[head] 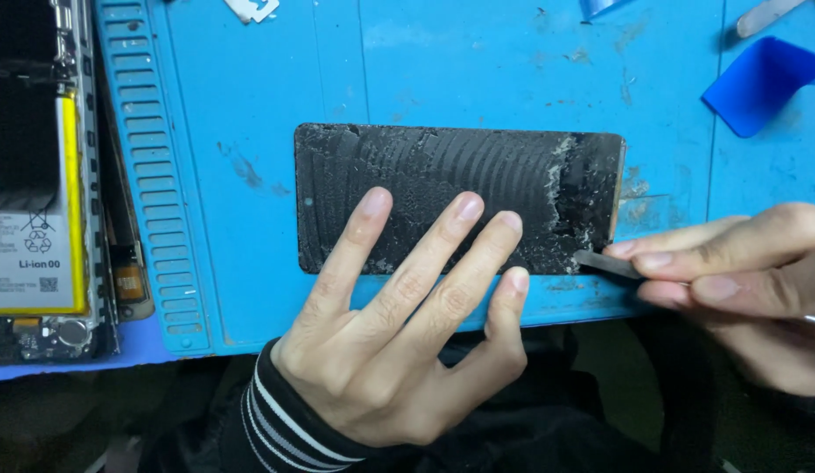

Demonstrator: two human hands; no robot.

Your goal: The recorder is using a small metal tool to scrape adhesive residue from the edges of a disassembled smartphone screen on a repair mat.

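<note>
At centre of the frame: black phone screen panel (460,188), lying flat on a blue work mat (250,114), its surface streaked with grey adhesive residue, thickest toward its right end. Left hand (399,333): fingers spread, three fingertips pressed flat on the panel's lower half, grasping nothing; striped cuff at the wrist. Right hand (740,271), at right edge: pinched around a thin dark scraper blade (607,263), whose tip touches the panel's lower right corner. Far left: opened phone body with yellow-edged battery (35,193). Upper right: blue plastic pry card (762,83).
</note>
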